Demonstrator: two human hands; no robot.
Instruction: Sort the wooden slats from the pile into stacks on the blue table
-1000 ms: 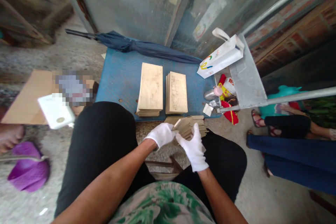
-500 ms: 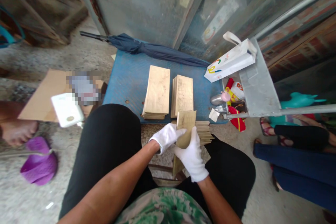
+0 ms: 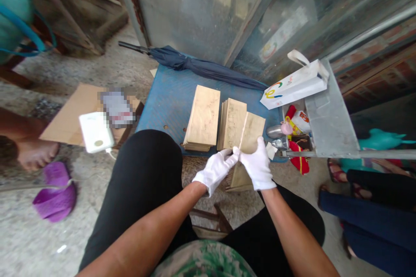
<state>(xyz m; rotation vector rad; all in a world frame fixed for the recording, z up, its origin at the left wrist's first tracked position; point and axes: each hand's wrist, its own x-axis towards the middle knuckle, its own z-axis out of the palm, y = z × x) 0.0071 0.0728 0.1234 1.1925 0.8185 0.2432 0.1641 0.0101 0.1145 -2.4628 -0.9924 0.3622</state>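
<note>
both gloved hands — left hand [image 3: 216,169], right hand [image 3: 258,164] — pinched on gold sheet [image 3: 251,135]

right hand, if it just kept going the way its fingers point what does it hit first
The right hand grips a tan sheet lying along that line. Past it, likely the bare blue table, then the white paper bag; depth is unclear.

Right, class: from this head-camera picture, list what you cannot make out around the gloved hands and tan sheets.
Head view:
Lower stack: mostly covered by the right hand, which holds the raised sheet.
Left hand: whether its grip closes on that sheet, fingertips too small.
Item on the cardboard: pixelated.
Neighbouring person: cut off by the right edge.
</note>
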